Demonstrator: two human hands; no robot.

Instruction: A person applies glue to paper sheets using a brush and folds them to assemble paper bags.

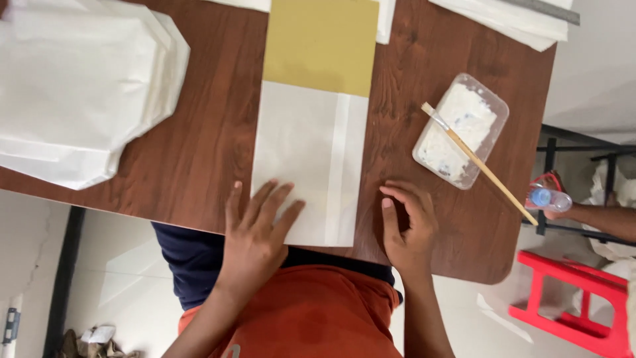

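Flat and open, the left hand (255, 229) pinned the white paper bag (308, 162), right hand (407, 222) loosely curled beside it; shifting pressure might skew it.

I sit at a dark wood-grain table (199, 142) with a rounded corner, seen from above in soft, even daylight. The floor (126, 265) beneath is pale and glossy, laid in large tiles. To my right stands a red plastic stool (573, 301) beside a black metal frame (563, 185). At the far left edge, a dark vertical post (63, 278) rises from the floor, with a small heap of crumpled scraps (96, 341) lying at its foot.
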